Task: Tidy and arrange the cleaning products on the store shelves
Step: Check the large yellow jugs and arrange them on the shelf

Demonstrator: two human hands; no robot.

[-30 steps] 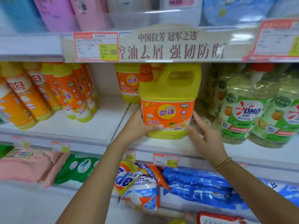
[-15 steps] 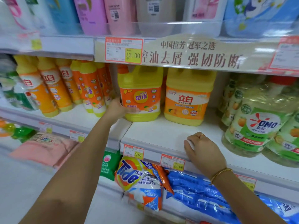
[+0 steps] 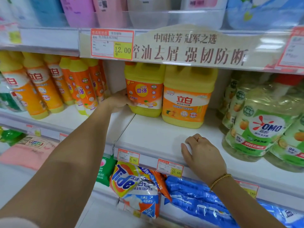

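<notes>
Shelving (image 3: 158,137) of white boards fills the view, stacked in tiers inside a shop aisle, each front edge carrying price tags (image 3: 170,167). A cream banner (image 3: 189,46) with Chinese lettering hangs from the tier above, which holds pastel bottles. On the middle tier stand slim orange-and-yellow bottles (image 3: 49,91) at the left, two yellow jugs in the centre and clear green OMO bottles (image 3: 256,127) at the right. Below lie a Tide bag (image 3: 136,183) and blue bags (image 3: 202,199).

The left hand (image 3: 118,102) is wrapped against the lower left side of the yellow jug with the orange label (image 3: 144,91), which stands upright, touching the second yellow jug (image 3: 187,99) beside it. The right hand (image 3: 200,152) lies palm down, fingers loosely spread, on the bare front of the shelf, holding nothing.

Compared with a second earlier, the jug has gone from the shelf's front, held between both hands, to the back row, and the right hand has let go.
</notes>
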